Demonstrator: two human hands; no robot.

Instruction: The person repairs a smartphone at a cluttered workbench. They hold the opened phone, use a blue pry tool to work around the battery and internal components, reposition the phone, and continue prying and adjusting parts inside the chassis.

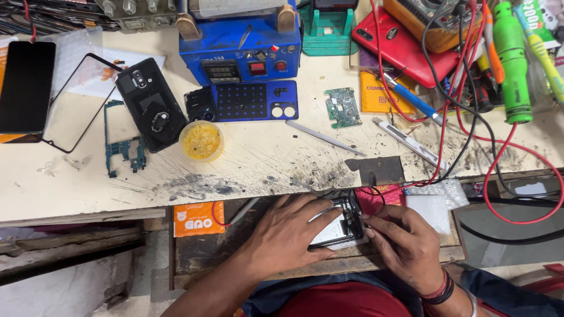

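Below the workbench's front edge, both my hands meet on an opened phone body (341, 226) with a black frame and pale inner surface, resting on a low wooden ledge (235, 264). My left hand (288, 232) lies flat over its left side, fingers pressing on it. My right hand (402, 243) grips its right edge with fingertips on the frame. Thin black and red wires run over the phone's top.
The scratched bench (264, 164) holds a blue heating station (238, 44), a blue perforated mat (244, 101), a yellow paste tub (201, 141), a black phone back (150, 103), circuit boards (342, 107), tweezers (322, 137), a utility knife (408, 141), a red phone (402, 47), a green tool (512, 64).
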